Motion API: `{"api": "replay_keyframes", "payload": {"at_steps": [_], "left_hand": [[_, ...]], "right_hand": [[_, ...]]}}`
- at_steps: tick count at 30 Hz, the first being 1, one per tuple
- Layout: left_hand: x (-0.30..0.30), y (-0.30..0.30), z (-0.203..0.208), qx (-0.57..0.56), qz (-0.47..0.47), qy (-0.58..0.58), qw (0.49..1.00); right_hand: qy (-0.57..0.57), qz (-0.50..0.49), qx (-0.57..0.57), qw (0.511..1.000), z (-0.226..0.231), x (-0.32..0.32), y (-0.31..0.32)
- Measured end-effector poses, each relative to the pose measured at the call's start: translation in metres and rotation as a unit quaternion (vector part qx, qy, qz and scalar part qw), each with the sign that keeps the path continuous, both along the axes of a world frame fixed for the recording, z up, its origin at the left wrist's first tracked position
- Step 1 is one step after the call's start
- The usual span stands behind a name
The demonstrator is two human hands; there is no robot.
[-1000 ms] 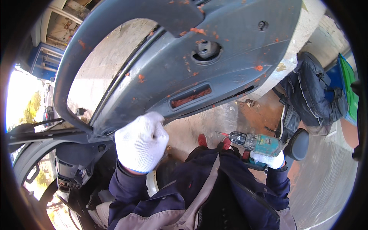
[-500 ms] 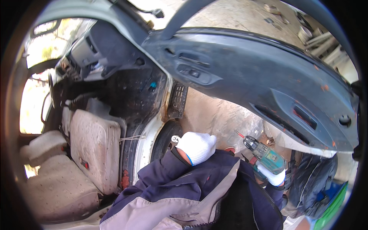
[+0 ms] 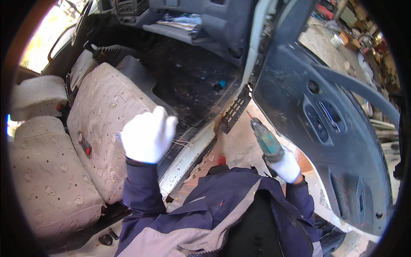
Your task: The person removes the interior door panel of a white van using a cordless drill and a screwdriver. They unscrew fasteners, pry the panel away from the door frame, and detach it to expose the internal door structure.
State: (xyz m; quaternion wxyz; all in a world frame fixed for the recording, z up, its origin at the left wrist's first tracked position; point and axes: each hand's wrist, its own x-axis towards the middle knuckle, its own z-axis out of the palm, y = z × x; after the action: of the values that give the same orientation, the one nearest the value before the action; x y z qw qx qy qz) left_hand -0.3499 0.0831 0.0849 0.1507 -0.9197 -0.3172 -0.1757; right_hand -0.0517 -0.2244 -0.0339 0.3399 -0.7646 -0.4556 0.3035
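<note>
My right hand [image 3: 286,166], in a white knit glove, is wrapped round the grip of a teal and black cordless drill [image 3: 269,144]. The drill's thin bit with a reddish tip points up and away, between the door sill and the open door. My left hand [image 3: 146,136], gloved in white too, is raised over the edge of the patterned seat [image 3: 107,94]. Its fingers are curled, and whatever they hold is hidden. Below that hand, a thin wire loop [image 3: 182,142] sticks out by the seat's side.
The open vehicle door [image 3: 295,85] stands on the right, and a perforated black step [image 3: 235,113] juts out below the sill [image 3: 188,158]. A small blue item [image 3: 220,85] lies on the dark cab floor. Farther back are a bucket [image 3: 337,41] and clutter.
My view has turned toward the cab. My left hand has risen from beside the sill to over the seat; the ratchet head poking from it no longer shows. The drill has swung forward.
</note>
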Motion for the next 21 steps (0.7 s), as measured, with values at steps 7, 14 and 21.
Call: {"api": "replay_keyframes", "payload": {"at_steps": [7, 14, 21], "left_hand": [[-0.07, 0.108, -0.064, 0.032, 0.096, -0.18, 0.978], [-0.085, 0.115, -0.076, -0.053, 0.179, -0.225, 0.956], [-0.089, 0.123, -0.077, -0.091, 0.168, -0.256, 0.948]], "right_hand": [[-0.012, 0.101, -0.016, 0.995, -0.026, -0.003, 0.222], [-0.198, 0.171, -0.104, 0.96, -0.141, 0.005, 0.461], [-0.317, 0.165, -0.097, 0.929, -0.265, -0.007, 0.599]]}}
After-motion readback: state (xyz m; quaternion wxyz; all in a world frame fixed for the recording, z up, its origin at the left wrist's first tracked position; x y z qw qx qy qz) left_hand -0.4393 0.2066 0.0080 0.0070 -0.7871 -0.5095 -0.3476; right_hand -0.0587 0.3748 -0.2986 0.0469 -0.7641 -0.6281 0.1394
